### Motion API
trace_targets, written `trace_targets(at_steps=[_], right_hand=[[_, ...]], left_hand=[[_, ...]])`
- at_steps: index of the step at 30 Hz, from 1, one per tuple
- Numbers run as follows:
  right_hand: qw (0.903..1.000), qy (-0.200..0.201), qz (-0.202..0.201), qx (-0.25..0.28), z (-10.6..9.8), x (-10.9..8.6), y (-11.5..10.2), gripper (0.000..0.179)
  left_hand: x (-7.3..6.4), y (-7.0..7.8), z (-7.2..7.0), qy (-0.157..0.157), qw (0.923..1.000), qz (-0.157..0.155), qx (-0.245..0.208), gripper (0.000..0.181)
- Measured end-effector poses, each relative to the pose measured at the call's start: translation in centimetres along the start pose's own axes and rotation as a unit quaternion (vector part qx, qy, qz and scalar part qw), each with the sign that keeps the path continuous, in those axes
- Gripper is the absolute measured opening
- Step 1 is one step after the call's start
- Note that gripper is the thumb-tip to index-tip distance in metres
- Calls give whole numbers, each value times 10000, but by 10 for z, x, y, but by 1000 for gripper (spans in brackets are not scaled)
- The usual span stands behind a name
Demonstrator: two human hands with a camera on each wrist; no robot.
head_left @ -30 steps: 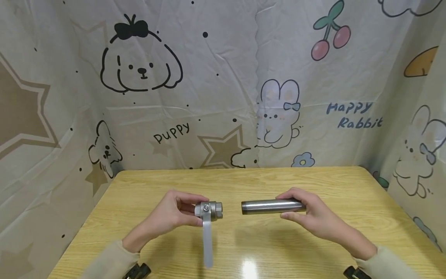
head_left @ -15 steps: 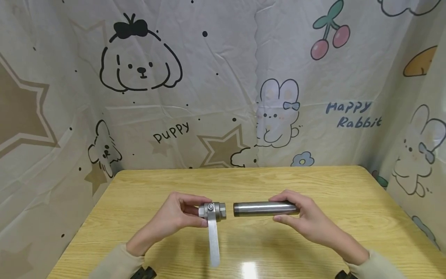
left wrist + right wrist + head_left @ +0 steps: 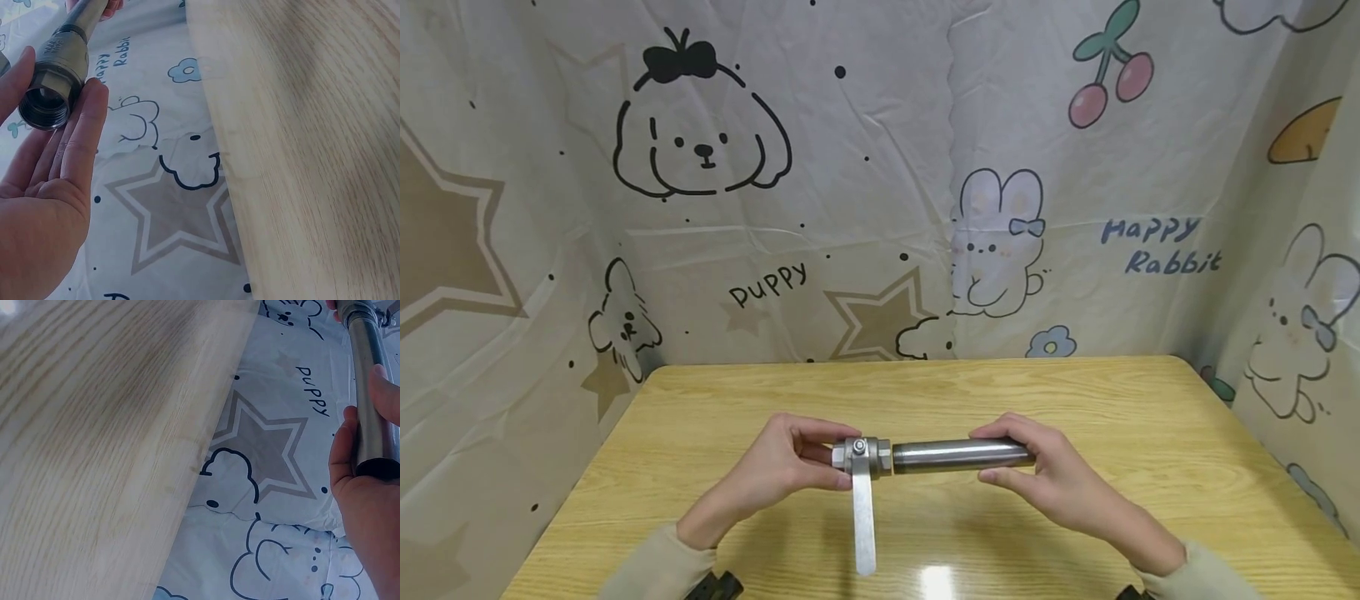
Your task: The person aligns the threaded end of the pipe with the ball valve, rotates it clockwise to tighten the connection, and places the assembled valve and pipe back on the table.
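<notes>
My left hand (image 3: 793, 457) grips a metal ball valve (image 3: 880, 457) by its left end, between thumb and fingers. The valve's long flat lever handle (image 3: 864, 525) points down toward me. In the left wrist view the valve's open threaded port (image 3: 47, 106) faces the camera. My right hand (image 3: 1052, 467) holds a steel pipe (image 3: 955, 455) near its right end, thumb below and fingers above. The pipe's threaded left end is right at the valve's right port, the two lined up. In the right wrist view the hollow near end of the pipe (image 3: 369, 406) shows dark.
Both hands are held above a light wood-grain table (image 3: 737, 392). A cream cloth (image 3: 865, 167) printed with cartoon animals and stars hangs behind the table and along both sides.
The valve has moved slightly right in my left hand. My right hand has brought the pipe left, and the gap between pipe and valve has closed up.
</notes>
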State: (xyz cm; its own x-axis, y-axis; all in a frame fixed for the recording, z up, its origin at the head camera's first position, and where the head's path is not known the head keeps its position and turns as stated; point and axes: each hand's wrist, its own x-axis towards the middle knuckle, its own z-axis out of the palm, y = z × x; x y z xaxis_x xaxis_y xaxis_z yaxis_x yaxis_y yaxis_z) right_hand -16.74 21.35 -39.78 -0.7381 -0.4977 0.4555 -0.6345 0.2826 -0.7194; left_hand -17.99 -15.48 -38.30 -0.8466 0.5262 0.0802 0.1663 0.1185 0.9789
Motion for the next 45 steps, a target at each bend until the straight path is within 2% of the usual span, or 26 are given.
trace_targets(at_steps=[13, 23, 30, 35, 45], right_hand=[[9993, 89, -327, -124, 4, 1, -2, 41], [9993, 129, -342, -86, 5, 0, -2, 41], [9992, 138, -363, -61, 5, 0, 0, 42], [9992, 151, -373, -84, 6, 0, 1, 42], [9997, 103, -236, -42, 7, 0, 3, 42]], left_hand=[[0, -2, 2, -26, 10000, 68, -20, 47], [-1, -1, 2, -1, 10000, 63, -22, 46], [1, -1, 2, 44, 9999, -107, 1, 47], [2, 0, 2, 30, 9999, -108, -23, 47], [4, -4, 1, 13, 9999, -112, -80, 47]])
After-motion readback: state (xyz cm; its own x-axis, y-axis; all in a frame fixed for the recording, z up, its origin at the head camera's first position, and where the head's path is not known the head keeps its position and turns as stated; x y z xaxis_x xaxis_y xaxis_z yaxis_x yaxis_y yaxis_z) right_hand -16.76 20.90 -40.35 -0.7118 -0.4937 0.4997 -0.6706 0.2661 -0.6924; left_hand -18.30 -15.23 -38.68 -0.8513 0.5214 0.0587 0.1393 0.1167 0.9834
